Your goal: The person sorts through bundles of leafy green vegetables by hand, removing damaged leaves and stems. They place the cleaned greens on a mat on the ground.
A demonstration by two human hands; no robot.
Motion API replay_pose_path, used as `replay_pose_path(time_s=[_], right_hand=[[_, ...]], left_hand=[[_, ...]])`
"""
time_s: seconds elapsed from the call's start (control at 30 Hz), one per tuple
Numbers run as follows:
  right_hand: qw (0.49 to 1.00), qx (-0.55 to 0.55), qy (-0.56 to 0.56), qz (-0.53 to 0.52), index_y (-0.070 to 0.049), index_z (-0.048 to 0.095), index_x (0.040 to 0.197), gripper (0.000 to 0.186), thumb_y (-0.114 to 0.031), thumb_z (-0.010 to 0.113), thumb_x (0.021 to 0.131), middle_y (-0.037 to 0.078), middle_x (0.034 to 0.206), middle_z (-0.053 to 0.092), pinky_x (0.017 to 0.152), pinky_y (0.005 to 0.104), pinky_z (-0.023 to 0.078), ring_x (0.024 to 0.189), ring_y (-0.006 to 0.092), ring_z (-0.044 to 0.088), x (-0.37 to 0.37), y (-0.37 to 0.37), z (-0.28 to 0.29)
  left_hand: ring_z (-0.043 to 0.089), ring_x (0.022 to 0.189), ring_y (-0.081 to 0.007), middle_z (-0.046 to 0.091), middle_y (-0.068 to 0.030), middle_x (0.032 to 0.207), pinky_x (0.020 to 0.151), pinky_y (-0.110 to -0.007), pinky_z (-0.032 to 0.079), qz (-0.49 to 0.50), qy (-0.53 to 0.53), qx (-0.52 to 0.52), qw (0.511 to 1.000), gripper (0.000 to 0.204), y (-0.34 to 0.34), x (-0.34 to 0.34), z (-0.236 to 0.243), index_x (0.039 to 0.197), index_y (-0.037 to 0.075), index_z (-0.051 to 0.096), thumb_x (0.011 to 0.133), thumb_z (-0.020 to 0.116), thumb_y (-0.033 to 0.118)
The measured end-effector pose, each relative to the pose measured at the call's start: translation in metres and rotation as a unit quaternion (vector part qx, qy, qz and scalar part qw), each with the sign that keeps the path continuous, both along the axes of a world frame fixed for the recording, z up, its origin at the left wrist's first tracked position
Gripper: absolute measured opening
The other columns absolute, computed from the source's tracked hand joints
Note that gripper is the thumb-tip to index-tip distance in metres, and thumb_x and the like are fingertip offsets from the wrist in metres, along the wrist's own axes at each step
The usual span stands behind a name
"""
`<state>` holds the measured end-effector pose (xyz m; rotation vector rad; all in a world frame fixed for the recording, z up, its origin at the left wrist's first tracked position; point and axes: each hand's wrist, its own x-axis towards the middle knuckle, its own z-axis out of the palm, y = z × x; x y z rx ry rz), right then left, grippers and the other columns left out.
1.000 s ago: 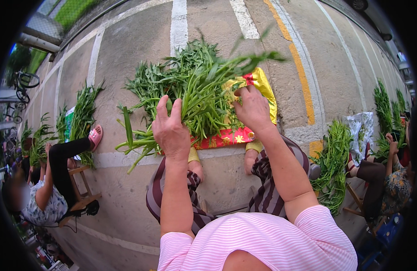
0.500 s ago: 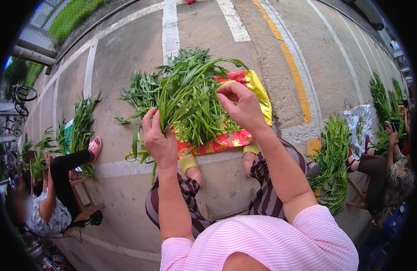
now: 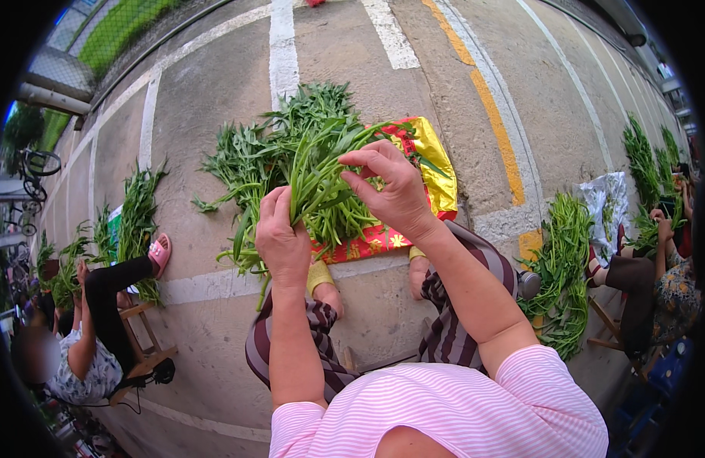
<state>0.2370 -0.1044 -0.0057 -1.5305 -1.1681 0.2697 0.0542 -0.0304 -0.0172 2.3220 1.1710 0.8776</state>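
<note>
My left hand (image 3: 281, 243) is closed around a bunch of water spinach (image 3: 310, 179), green stems with narrow leaves, raised above the pile. Thumb and fingers of my right hand (image 3: 390, 187) are bent into a pinch at the right side of that bunch. Whatever sits between those fingertips is too small to make out. Below and beyond both hands, a loose heap of water spinach (image 3: 314, 103) lies partly on a shiny red and gold sheet (image 3: 436, 153). Some long stems hang down beside my left wrist.
My feet in yellow slippers (image 3: 319, 275) rest at the sheet's near edge. To the right lies another heap of greens (image 3: 564, 282) beside a silver sheet (image 3: 603, 206). Seated people with greens are at left (image 3: 85, 351) and right (image 3: 677, 298). Painted lines (image 3: 284, 53) cross the paved ground.
The bunch in my left hand has swung more upright and slightly right. My right hand has moved left, closer to it. The far part of the heap shows more now.
</note>
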Motion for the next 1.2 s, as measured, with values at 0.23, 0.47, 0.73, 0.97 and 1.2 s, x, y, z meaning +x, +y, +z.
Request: replay_pose_path(time_s=[0.23,0.47,0.73,0.97,1.2], right_hand=[[0.999,0.005,-0.034,-0.002,-0.007,0.067,0.093,0.014,-0.005,0.073,0.081,0.007,0.089,0.061,0.064,0.033,0.053,0.077,0.0228,0.065,0.001,0.0,-0.005],[0.996,-0.012,0.056,0.063,-0.001,0.064,0.092,0.01,-0.003,0.069,0.084,0.009,0.09,0.061,0.068,0.0288,0.055,0.076,0.019,0.068,-0.005,-0.002,0.005],[0.974,-0.069,0.206,0.066,-0.002,0.064,0.103,0.012,-0.012,0.066,0.095,-0.001,0.091,0.066,0.073,0.0233,0.054,0.081,0.0047,0.062,0.002,-0.008,0.004],[0.949,-0.011,0.311,-0.055,-0.003,0.067,0.102,0.013,-0.016,0.064,0.097,-0.005,0.081,0.064,0.064,0.0194,0.048,0.072,0.0016,0.058,0.023,-0.005,0.007],[0.953,-0.024,0.302,-0.018,-0.004,0.068,0.1,0.015,-0.018,0.065,0.097,-0.004,0.08,0.064,0.063,0.0186,0.047,0.071,0.0017,0.057,0.024,-0.009,0.008]], left_hand=[[0.064,0.1,-0.0282,0.064,-0.0064,0.119,0.08,-0.039,0.048,0.009,0.051,0.088,0.995,0.053,0.001,-0.001,0.007,0.118,0.011,0.067,0.069,0.062,-0.01],[0.063,0.106,-0.0272,0.065,-0.0054,0.122,0.086,-0.038,0.046,0.038,0.058,0.179,0.981,0.057,0.004,-0.008,0.021,0.116,0.013,0.071,0.067,0.056,-0.012],[0.063,0.103,-0.0238,0.066,-0.0042,0.121,0.085,-0.036,0.045,0.037,0.043,0.225,0.973,0.046,0.006,-0.012,0.029,0.114,0.012,0.072,0.073,0.061,-0.006],[0.063,0.103,-0.0246,0.067,-0.0035,0.121,0.087,-0.036,0.045,0.0,0.07,0.231,0.971,0.053,0.002,-0.009,0.028,0.113,0.014,0.073,0.068,0.058,-0.009],[0.063,0.104,-0.0253,0.067,-0.0039,0.119,0.086,-0.036,0.046,-0.003,0.073,0.181,0.981,0.052,0.003,-0.007,0.015,0.114,0.014,0.072,0.069,0.059,-0.009]])
